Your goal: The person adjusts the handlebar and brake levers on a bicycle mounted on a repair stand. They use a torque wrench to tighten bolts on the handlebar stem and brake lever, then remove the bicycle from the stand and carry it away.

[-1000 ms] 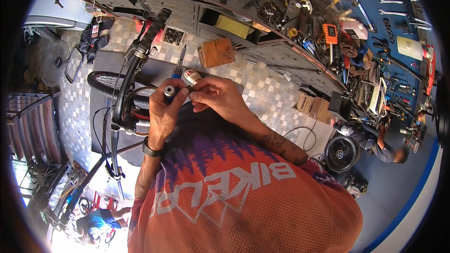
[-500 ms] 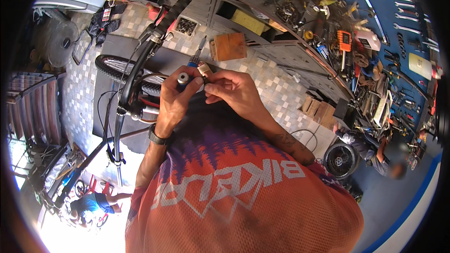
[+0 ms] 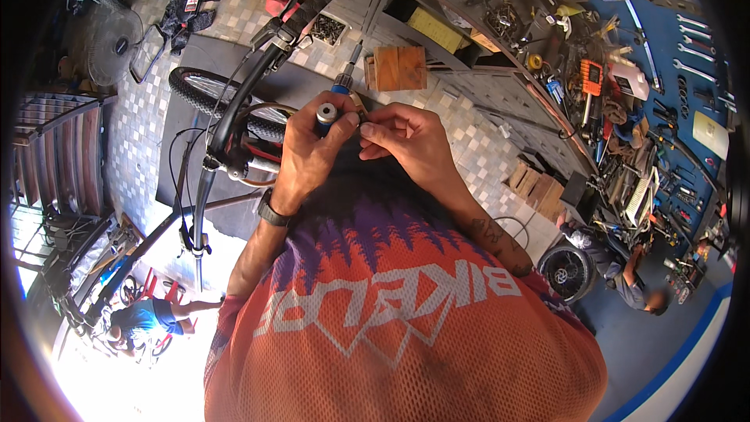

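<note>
My left hand is closed around a blue-handled tool that looks like a screwdriver. Its round silver end faces up between thumb and fingers, and its slim metal shaft points away from me. Just beyond the left thumb, a small tan cylinder shows partly between my hands, mostly covered by fingers. My right hand is beside it, thumb and forefinger pinched together near the left thumb tip. Whatever sits in that pinch is too small and hidden to make out.
A bicycle stands at the left, handlebar toward the bench. A wooden block and a box of small parts lie beyond my hands. The cluttered workbench runs along the far right. Another person works at the right.
The whole view has shifted slightly, so the surroundings sit farther right. The tan cylinder has turned or sunk between my fingers and shows less. Both hands keep their grips close together.
</note>
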### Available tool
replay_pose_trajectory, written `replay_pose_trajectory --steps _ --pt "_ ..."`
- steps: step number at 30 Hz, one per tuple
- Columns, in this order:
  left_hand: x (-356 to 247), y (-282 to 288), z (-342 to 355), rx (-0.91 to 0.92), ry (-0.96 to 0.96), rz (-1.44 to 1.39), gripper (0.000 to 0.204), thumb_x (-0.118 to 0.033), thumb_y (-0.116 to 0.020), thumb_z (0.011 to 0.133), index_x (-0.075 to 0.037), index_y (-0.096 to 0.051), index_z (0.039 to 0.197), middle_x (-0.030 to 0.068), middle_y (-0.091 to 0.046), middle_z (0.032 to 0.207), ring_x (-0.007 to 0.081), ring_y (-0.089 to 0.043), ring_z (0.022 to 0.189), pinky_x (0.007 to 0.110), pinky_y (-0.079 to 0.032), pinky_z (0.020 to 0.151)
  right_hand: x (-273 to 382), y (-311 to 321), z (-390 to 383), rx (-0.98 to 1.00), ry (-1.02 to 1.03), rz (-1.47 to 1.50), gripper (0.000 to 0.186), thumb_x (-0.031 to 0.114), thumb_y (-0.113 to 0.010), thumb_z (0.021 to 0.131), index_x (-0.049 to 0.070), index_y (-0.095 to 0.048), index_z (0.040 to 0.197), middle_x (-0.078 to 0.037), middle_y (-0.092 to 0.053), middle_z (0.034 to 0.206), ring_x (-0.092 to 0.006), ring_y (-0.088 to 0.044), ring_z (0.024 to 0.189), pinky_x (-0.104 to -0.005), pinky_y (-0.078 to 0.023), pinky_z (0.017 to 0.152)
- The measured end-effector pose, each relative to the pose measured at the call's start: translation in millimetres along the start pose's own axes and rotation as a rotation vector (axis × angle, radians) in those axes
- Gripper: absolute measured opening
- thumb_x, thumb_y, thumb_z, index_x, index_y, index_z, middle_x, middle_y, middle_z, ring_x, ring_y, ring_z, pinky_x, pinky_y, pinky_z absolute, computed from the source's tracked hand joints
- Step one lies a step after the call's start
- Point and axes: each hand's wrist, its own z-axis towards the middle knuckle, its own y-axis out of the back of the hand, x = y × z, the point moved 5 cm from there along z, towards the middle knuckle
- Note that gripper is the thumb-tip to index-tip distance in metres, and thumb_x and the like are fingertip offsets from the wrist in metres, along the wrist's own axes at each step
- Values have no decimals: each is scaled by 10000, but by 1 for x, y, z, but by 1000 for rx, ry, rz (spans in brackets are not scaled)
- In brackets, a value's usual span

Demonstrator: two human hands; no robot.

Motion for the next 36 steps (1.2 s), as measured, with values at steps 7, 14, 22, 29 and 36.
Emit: replay_pose_trajectory --steps 7,14,22,29,36 --pt "4 -1 2 20 -17 6 108 -86 -688 973 2 -658 1029 6 -658 916 81 -571 843 256 -500 785 0 1 -1 -12 -12 -16 214 79 -706 1004 -101 -651 1107 -143 -729 961 -194 -749 800 -295 -638 739" --pt "3 -2 1 -1 -14 -23 109 -78 -707 965 1 -658 1021 4 -662 931 78 -573 848 251 -500 777 -4 1 -2 -16 17 13 213 70 -700 1006 -102 -651 1121 -145 -728 960 -197 -749 800 -298 -643 737" --pt "4 -3 -1 2 -15 -22 108 -80 -699 965 2 -652 1018 8 -667 944 84 -579 855 258 -508 790 -4 1 -5 -11 40 -37 219 73 -701 1006 -106 -651 1121 -156 -736 964 -205 -754 812 -297 -641 733" --pt "11 -3 -1 -3 53 -88 125 -96 -702 965 0 -657 1030 3 -651 935 83 -567 847 260 -498 779 -3 0 -5 -5 61 -35 218 68 -692 1010 -110 -642 1126 -160 -736 968 -210 -757 817 -301 -642 739" --pt "11 -3 -3 3 30 -101 132 -107 -701 968 -1 -659 1036 -2 -637 915 78 -556 841 250 -489 776 0 -1 -6 26 140 -60 213 66 -685 1015 -112 -638 1120 -154 -732 942 -206 -756 791 -293 -643 732"
